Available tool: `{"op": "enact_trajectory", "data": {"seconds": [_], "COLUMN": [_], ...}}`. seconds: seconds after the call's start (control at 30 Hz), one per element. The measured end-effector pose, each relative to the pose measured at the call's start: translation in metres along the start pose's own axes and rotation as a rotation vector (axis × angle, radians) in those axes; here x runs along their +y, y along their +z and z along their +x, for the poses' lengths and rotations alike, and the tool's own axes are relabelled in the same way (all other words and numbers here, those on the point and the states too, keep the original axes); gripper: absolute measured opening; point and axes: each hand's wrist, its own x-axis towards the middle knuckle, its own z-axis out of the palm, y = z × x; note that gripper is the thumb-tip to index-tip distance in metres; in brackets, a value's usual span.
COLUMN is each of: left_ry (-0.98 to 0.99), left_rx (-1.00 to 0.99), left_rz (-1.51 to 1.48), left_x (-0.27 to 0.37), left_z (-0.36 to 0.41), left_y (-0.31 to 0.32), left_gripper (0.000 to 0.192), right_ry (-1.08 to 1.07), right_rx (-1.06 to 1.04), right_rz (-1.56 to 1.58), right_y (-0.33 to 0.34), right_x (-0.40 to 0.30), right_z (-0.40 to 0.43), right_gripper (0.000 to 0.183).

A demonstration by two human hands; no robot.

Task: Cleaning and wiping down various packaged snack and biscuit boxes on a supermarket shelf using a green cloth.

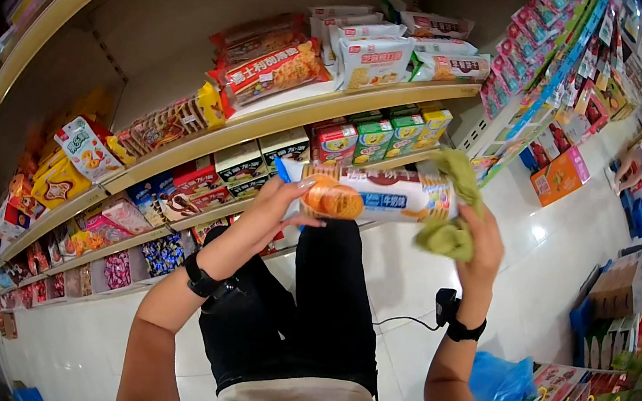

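Note:
A long white and blue biscuit packet (379, 196) with round biscuits pictured on it lies level between my two hands, in front of the shelves. My left hand (284, 202) grips its left end, the thumb on top. At the packet's right end, my right hand (481, 234) holds a green cloth (453, 212), which wraps partly around that end. White biscuit packets (374, 61) and a red biscuit packet (277, 73) stand on the shelf beyond the hands.
Small green and yellow boxes (374, 140) fill the shelf below, beside stacked dark boxes (240, 165). Pink packets (528, 33) hang at the shelf's end. An orange box (560, 176) sits on the tiled floor, and a blue plastic bag (500, 385) is at the right. Several people are far off at the right.

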Motion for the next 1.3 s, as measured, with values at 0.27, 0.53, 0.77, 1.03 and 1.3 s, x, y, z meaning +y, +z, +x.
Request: {"op": "enact_trajectory", "data": {"seconds": [0.27, 0.53, 0.77, 1.03, 1.3], "left_ry": [0.416, 0.742, 0.797, 1.113, 0.905], "left_rx": [0.016, -0.024, 0.13, 0.372, 0.281], "left_rz": [0.238, 0.248, 0.569, 0.955, 1.133], "left_x": [0.063, 0.1, 0.084, 0.076, 0.077], "left_z": [0.11, 0.264, 0.314, 0.315, 0.284], "left_y": [0.044, 0.121, 0.135, 0.137, 0.162], "left_gripper": [0.037, 0.043, 0.057, 0.081, 0.081], "right_ry": [0.382, 0.561, 0.645, 0.628, 0.606], "right_rx": [0.142, 0.083, 0.014, 0.037, -0.023], "right_rz": [-0.036, -0.068, -0.099, -0.175, -0.132], "right_y": [-0.017, -0.031, -0.039, -0.051, -0.03], "right_x": [0.024, 0.01, 0.019, 0.029, 0.017], "right_z": [-0.054, -0.099, -0.135, -0.118, -0.118], "right_gripper": [0.034, 0.039, 0.041, 0.042, 0.041]}}
